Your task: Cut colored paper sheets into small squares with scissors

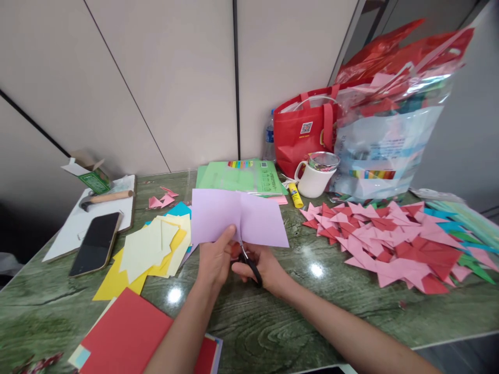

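My left hand pinches the lower edge of a lilac sheet of paper, thumb on top. In my right hand is a pair of scissors with black handles, its blades at a slit that splits the lower middle of the sheet. The paper is raised above the green table. Left of my hands lie cream paper pieces over yellow paper. Close to my left forearm is a stack topped with red paper.
Folded pink and red paper pieces pile up on the right. Behind are a green paper pack, glue stick, white mug, red bag and clear plastic bag. A phone and hammer lie left.
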